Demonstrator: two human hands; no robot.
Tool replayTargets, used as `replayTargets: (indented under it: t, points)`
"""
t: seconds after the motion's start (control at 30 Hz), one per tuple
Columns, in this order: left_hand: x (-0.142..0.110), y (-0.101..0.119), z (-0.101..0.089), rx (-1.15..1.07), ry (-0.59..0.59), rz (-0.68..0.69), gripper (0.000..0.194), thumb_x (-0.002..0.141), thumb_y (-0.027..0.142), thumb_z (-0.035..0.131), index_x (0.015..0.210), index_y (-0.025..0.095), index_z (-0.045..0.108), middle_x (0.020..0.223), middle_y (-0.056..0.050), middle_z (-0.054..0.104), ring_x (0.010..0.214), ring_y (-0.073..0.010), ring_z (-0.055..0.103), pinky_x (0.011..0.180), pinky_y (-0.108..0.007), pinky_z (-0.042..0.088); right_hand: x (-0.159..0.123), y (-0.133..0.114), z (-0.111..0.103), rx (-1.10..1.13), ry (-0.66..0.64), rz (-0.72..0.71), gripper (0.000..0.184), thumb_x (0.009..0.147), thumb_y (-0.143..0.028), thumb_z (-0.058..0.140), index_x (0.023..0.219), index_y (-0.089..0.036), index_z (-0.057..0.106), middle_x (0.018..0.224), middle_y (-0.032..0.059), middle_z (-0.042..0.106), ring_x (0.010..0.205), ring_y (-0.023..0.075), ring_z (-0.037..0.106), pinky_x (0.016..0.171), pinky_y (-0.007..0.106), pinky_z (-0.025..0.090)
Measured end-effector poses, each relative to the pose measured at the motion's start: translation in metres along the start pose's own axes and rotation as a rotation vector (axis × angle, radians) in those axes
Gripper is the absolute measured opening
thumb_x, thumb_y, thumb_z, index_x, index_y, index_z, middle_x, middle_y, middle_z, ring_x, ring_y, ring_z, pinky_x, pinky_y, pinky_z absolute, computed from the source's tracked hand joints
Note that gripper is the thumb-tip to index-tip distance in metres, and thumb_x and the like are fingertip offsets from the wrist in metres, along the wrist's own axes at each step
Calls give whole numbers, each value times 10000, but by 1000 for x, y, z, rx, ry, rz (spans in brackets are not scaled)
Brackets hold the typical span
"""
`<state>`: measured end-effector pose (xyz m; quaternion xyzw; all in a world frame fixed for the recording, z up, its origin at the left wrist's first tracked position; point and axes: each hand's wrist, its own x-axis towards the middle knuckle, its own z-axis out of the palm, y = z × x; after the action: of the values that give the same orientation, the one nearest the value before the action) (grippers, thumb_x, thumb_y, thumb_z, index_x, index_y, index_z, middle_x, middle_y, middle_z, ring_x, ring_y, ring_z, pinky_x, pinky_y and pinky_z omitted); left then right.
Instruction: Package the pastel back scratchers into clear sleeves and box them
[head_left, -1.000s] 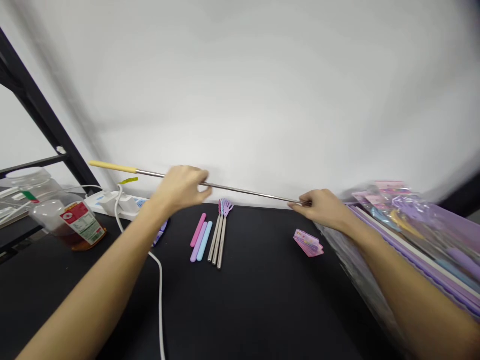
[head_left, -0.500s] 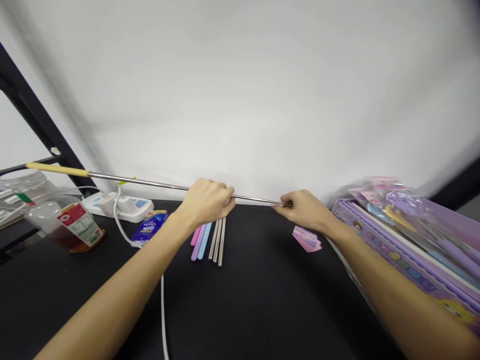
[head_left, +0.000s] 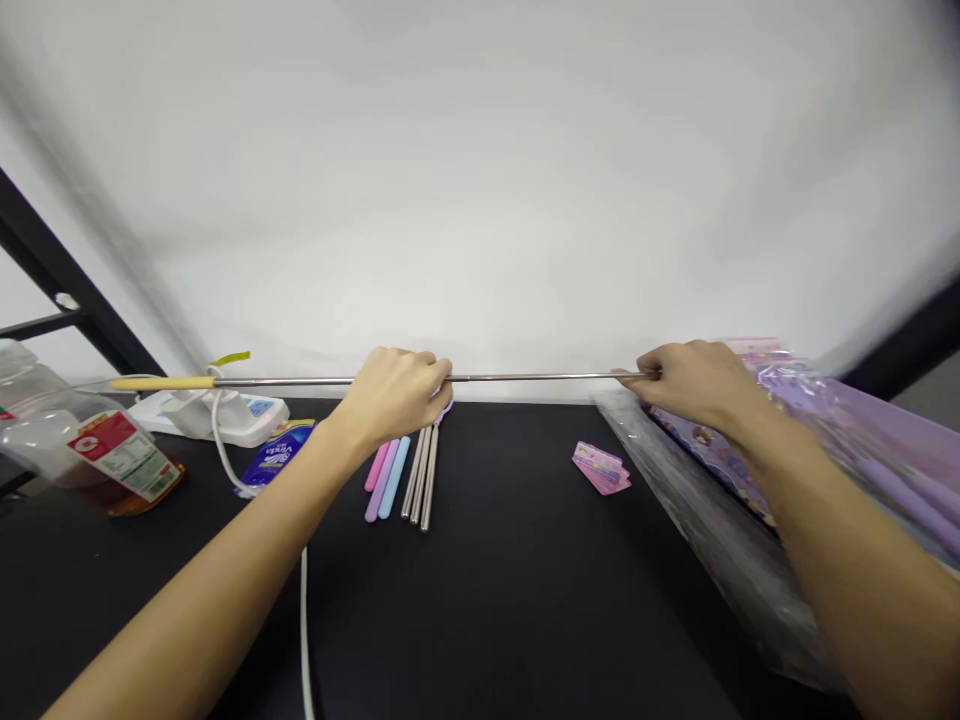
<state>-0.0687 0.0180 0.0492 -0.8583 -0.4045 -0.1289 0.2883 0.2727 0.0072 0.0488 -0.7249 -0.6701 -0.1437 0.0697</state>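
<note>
"Vinda" on blue packet (head_left: 271, 462); bottle label (head_left: 124, 456) unreadable

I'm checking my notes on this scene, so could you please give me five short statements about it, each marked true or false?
1. The left grip and right grip both hold the rod. True.
2. The yellow handle sticks out past the right grip. False: the yellow handle is out past the left grip.
3. The cards lie on the table. True.
4. The packet is right of the cards. False: the packet is left of them.
5. Three coloured sticks lie beside three metal rods. True.
</note>
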Motion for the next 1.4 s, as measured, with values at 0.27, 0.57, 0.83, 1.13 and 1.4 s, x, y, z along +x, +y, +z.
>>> replayTargets:
  t: [0.27, 0.57, 0.83, 1.13, 1.4]
  points:
    - [5, 37, -2, -84, 25, 90, 282, 920, 220, 388, 792, 153, 629, 702, -62, 657, 625, -205, 634, 519, -313, 314, -2, -48, 4, 233, -53, -270, 411, 770, -439, 550, 476, -212, 372, 452, -7, 404, 485, 145, 375, 533, 296, 209]
    - [3, 18, -10, -50, -152, 32, 272, 965, 286, 413, 849, 166, 627, 732, -74, 681, 643, -227, 650, 538, -299, 338, -2, 6, 10, 283, -67, -81, 358, 680, -279, 530, 496, -217, 229, 475, -39, 249, 502, 127, 267, 536, 300, 177]
    - [2, 26, 5, -228, -98, 117, 263, 983, 323, 400, 1101, 193, 596, 846, -67, 692, 716, -205, 661, 591, -283, 392, -4, -38, 4, 269, -125, -285, 301, 699, -279, 505, 474, -214, 317, 476, -29, 329, 493, 129, 283, 529, 285, 189]
    - [-1, 17, 8, -276, -119, 66, 315, 1001, 426, 372, 1096, 213, 583, 787, -46, 675, 676, -193, 640, 588, -269, 393, -3, -31, -5, 147, -55, -106, 244, 661, -278, 506, 469, -223, 366, 479, 0, 391, 515, 159, 387, 540, 300, 184]
    - [-3, 10, 19, -347, -84, 53, 354, 1016, 390, 326, 1016, 178, 610, 848, -61, 663, 738, -182, 633, 660, -281, 416, 5, -48, 8, 183, -71, -179, 234, 685, -292, 514, 490, -208, 415, 518, 26, 486, 553, 173, 463, 524, 291, 226]
